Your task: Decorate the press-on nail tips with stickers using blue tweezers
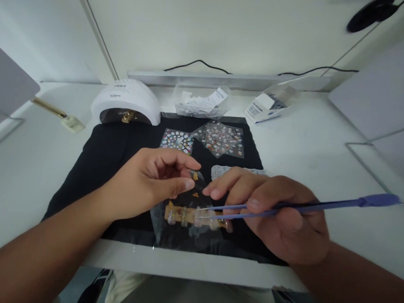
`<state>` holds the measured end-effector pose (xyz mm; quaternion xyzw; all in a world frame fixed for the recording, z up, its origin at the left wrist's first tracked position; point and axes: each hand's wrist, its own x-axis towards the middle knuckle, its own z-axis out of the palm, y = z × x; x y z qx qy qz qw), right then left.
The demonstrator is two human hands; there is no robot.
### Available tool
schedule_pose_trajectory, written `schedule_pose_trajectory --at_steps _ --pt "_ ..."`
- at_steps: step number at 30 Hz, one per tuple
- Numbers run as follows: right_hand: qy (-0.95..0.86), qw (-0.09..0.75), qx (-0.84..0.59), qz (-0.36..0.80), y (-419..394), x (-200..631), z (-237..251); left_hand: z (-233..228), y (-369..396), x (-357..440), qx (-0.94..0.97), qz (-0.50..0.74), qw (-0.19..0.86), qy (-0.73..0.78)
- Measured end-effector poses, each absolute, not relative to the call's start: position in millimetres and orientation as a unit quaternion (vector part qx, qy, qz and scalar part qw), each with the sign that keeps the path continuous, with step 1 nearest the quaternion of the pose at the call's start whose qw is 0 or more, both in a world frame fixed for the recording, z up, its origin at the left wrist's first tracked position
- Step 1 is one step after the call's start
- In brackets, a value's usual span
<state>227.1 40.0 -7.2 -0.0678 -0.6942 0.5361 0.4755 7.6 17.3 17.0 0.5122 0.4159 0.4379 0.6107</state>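
Head view, the only one we have. Our left hand is curled, thumb and forefinger pinched narrow on a small clear piece with a gold fleck on it, held just above the black mat. We cannot tell exactly what the piece is; it is too small and glossy.

Our right hand is closed around blue tweezers. The handle end runs out to the right past the hand, and the tips point left, over a wooden strip that carries a row of clear nail tips. The forefinger of this hand reaches toward the left hand's thumb, nearly touching it. The strip lies on a clear plastic sheet on the mat, right below both hands.

Farther back on the mat we see two sticker sheets: a colourful dotted one and a clear patterned one, close beside each other. A glittery sheet peeks out just behind the right hand.

At the mat's back left corner stands a white nail lamp. Beside it on the white worktop is a clear tub of white paper bits, then a small white box tipped on its side. Black cables run along the back wall.
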Motion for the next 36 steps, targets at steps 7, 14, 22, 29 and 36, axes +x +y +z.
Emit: schedule_pose_trajectory --at_steps 7,14,22,29,36 --pt "-0.7 0.463 -0.069 0.539 40.1 227.3 -5.5 17.4 16.8 7.2 0.521 0.424 0.621 0.405" --pt "-0.707 0.47 -0.073 0.523 39.4 225.5 -6.6 14.9 16.7 7.2 0.534 0.422 0.624 0.384" --pt "-0.705 0.477 -0.071 0.52 39.5 226.0 -7.4 12.3 17.1 5.7 0.54 0.428 0.623 0.371" --pt "-0.715 0.464 -0.064 0.519 35.7 224.4 -6.6 13.0 16.4 7.5 0.548 0.426 0.616 0.373" --pt "-0.689 0.5 -0.07 0.52 39.8 221.2 -8.7 14.1 16.9 3.2 0.551 0.452 0.597 0.367"
